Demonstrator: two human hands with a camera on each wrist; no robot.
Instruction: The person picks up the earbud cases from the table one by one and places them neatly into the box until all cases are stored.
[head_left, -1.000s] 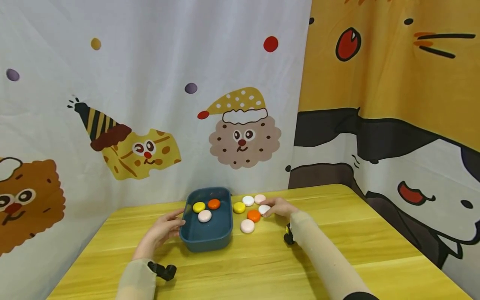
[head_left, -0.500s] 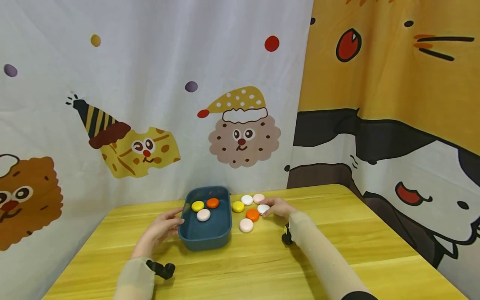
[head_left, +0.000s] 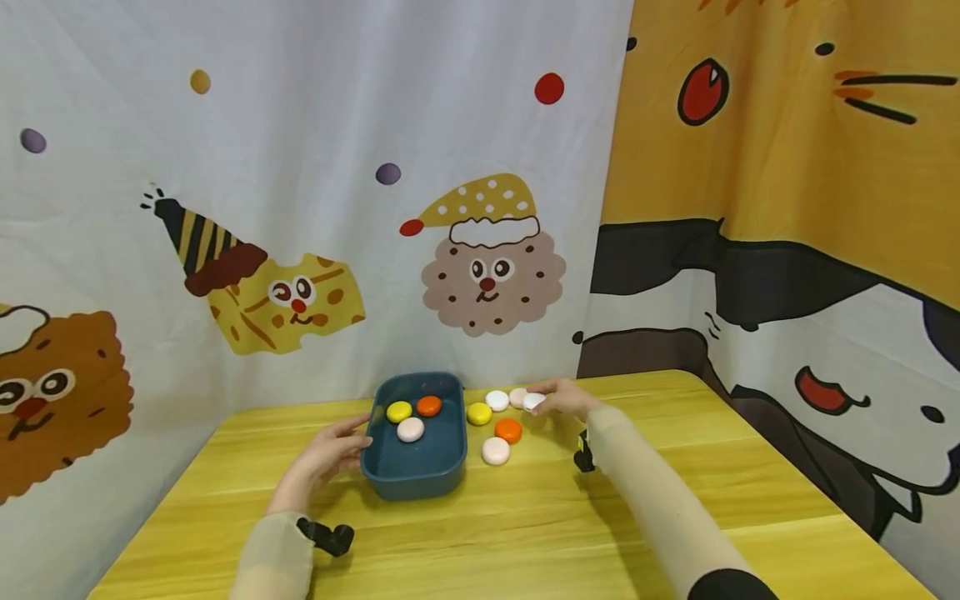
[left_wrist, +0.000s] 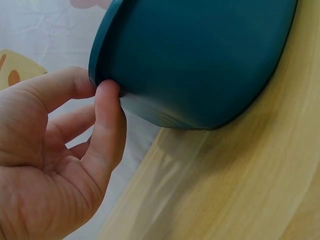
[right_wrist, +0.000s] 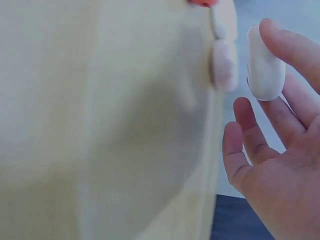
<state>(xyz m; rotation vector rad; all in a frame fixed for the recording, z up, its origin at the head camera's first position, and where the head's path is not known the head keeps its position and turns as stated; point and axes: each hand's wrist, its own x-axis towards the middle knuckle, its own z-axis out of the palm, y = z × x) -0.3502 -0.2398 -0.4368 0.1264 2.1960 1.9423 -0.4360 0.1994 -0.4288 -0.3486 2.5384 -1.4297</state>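
Observation:
My left hand holds the left side of a dark blue open box; in the left wrist view the thumb and index finger are at its rim. Inside the box lie a yellow, an orange and a pale pink rounded disc. To the right of the box, my right hand pinches a white rounded disc between thumb and fingers, held just off the table. Part of that disc is hidden by the thumb.
Beside the box's right wall lie several loose discs: yellow, white, pale pink, orange and another pale pink. The wooden table meets a patterned curtain at the back.
My right hand has lifted the white disc off the table, slightly up and back. My left hand and the box have stayed in place.

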